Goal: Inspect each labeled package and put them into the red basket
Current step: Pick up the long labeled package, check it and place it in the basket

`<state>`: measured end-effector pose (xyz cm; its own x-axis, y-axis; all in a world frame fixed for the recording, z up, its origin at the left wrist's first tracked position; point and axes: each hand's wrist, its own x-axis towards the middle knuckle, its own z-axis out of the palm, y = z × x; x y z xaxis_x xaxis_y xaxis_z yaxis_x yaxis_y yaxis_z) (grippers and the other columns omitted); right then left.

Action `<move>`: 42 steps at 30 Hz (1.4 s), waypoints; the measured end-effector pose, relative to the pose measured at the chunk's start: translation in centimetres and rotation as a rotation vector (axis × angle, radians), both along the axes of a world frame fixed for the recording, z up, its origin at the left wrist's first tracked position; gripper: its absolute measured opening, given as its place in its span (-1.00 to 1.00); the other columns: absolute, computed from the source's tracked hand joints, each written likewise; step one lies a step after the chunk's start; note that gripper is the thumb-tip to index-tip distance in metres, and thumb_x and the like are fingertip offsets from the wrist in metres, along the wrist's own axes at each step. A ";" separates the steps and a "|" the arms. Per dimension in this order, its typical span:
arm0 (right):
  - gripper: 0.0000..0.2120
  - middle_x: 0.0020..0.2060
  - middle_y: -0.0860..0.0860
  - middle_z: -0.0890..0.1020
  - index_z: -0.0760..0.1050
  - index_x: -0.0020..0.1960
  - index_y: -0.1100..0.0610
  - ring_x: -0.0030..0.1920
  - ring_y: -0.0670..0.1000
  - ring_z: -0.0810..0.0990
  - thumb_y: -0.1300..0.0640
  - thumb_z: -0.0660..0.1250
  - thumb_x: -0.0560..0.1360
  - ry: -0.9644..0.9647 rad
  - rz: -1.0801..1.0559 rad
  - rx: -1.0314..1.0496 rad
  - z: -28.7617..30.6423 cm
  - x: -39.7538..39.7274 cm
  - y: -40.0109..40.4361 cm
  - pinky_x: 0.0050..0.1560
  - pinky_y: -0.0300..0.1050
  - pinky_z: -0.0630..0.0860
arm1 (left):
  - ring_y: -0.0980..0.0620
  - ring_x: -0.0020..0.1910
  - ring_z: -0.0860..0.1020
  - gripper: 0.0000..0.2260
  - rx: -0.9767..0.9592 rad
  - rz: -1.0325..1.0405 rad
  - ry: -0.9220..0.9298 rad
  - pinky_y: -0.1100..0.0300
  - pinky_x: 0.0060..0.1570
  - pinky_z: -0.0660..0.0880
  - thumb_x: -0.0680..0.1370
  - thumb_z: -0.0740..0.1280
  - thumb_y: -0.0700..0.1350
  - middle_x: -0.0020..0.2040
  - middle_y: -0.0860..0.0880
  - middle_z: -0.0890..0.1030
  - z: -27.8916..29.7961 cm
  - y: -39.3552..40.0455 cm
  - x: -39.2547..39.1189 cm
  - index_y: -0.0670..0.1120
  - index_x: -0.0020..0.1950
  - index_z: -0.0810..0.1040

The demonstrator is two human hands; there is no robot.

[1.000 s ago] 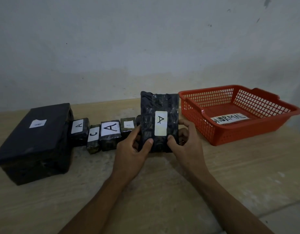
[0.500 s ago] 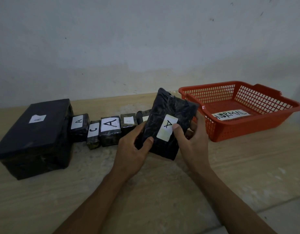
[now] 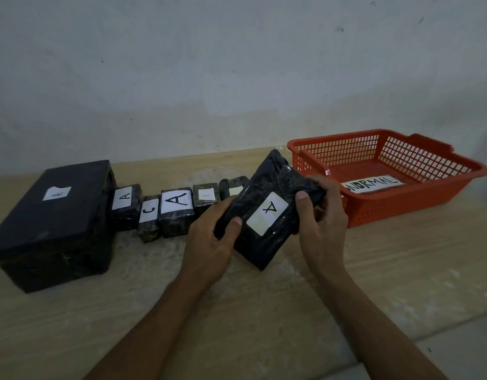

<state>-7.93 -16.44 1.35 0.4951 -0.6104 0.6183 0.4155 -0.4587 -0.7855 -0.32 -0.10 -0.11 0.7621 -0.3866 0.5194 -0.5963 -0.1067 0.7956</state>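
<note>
Both the left hand and right hand grip the package, tilted toward the red basket, nearer the right hand

Label on big box too blurred to read; rightmost small package partly hidden behind held package.

Dim, scuffed pale wall behind a seemingly wooden table.
</note>
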 end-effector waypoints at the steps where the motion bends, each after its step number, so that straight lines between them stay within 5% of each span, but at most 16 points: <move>1: -0.82 -0.11 -0.15 0.60 0.44 0.19 0.02 -0.09 -0.19 0.63 0.13 0.31 0.60 0.016 -0.025 -0.014 -0.1 0.1 -0.1 -0.18 -0.34 0.55 | 0.42 0.09 0.51 -0.69 -0.001 0.007 -0.001 0.48 -0.03 0.49 0.55 0.24 -0.01 0.11 0.33 0.51 -0.1 0.0 0.1 0.22 0.29 0.42; 9: -0.83 -0.10 -0.18 0.53 0.41 0.13 0.06 -0.09 -0.30 0.56 0.25 0.31 0.60 0.041 -0.067 -0.024 -0.1 0.2 -0.2 -0.23 -0.34 0.54 | 0.35 0.10 0.51 -0.68 0.015 0.075 -0.048 0.43 -0.04 0.52 0.57 0.24 0.04 0.11 0.26 0.52 -0.3 -0.1 0.4 0.19 0.33 0.42; 17: -0.57 0.05 -0.08 0.58 0.44 0.35 -0.04 0.07 -0.14 0.59 -0.16 0.23 0.53 0.090 -0.005 -0.049 -0.1 0.1 0.1 -0.02 -0.23 0.58 | 0.35 0.06 0.50 -0.65 -0.002 0.135 -0.119 0.50 -0.05 0.45 0.53 0.20 0.10 0.05 0.13 0.53 -0.2 0.0 0.3 0.10 0.28 0.50; 23: -0.64 0.00 -0.06 0.63 0.44 0.33 0.07 0.02 -0.07 0.64 -0.02 0.24 0.57 0.156 0.036 -0.011 -0.5 0.3 0.1 -0.05 0.00 0.65 | 0.35 0.01 0.56 -0.68 -0.108 0.154 -0.034 0.43 -0.09 0.54 0.59 0.35 -0.11 0.05 0.28 0.53 0.6 -0.1 -0.6 0.13 0.30 0.42; 30: -0.79 -0.03 -0.04 0.64 0.37 0.23 0.12 0.00 -0.14 0.66 0.32 0.22 0.64 0.087 0.191 0.112 0.0 -0.1 1.1 -0.09 -0.23 0.58 | 0.22 0.20 0.55 -0.45 -0.205 0.086 0.239 0.18 0.19 0.54 0.49 0.36 0.20 0.22 0.16 0.58 0.3 -0.3 -0.3 0.03 0.42 0.40; 33: -0.75 -0.02 -0.02 0.63 0.33 0.24 0.18 -0.01 -0.15 0.66 0.34 0.27 0.61 0.087 0.209 0.148 0.1 -0.2 1.2 -0.11 -0.26 0.57 | 0.36 0.03 0.58 -0.77 -0.205 0.055 0.261 0.44 -0.02 0.51 0.54 0.38 -0.02 -0.02 0.33 0.64 0.5 -0.5 -0.6 0.20 0.15 0.49; 38: -0.46 0.15 -0.25 0.49 0.31 0.40 -0.10 0.12 -0.33 0.54 0.13 0.45 0.52 0.159 0.164 0.026 0.1 -0.5 1.4 0.07 -0.31 0.57 | 0.34 -0.04 0.60 -0.74 -0.208 0.019 0.249 0.39 -0.05 0.54 0.56 0.37 -0.20 -0.12 0.36 0.65 0.9 -0.4 -0.6 0.19 0.03 0.50; 42: -0.56 0.07 -0.15 0.54 0.36 0.28 -0.14 0.07 -0.19 0.59 0.07 0.45 0.48 0.200 0.159 -0.002 -0.3 -0.2 1.3 0.05 -0.20 0.58 | 0.28 -0.05 0.61 -0.75 -0.258 0.016 0.292 0.37 -0.06 0.55 0.55 0.37 -0.22 -0.05 0.18 0.65 0.8 -0.3 -0.2 0.14 0.07 0.52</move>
<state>-8.09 -15.11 1.07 0.6976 -0.5140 0.4993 0.3186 -0.4016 -0.8586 -0.51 -0.45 0.74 0.8971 -0.2583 0.3585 -0.3409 0.1114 0.9335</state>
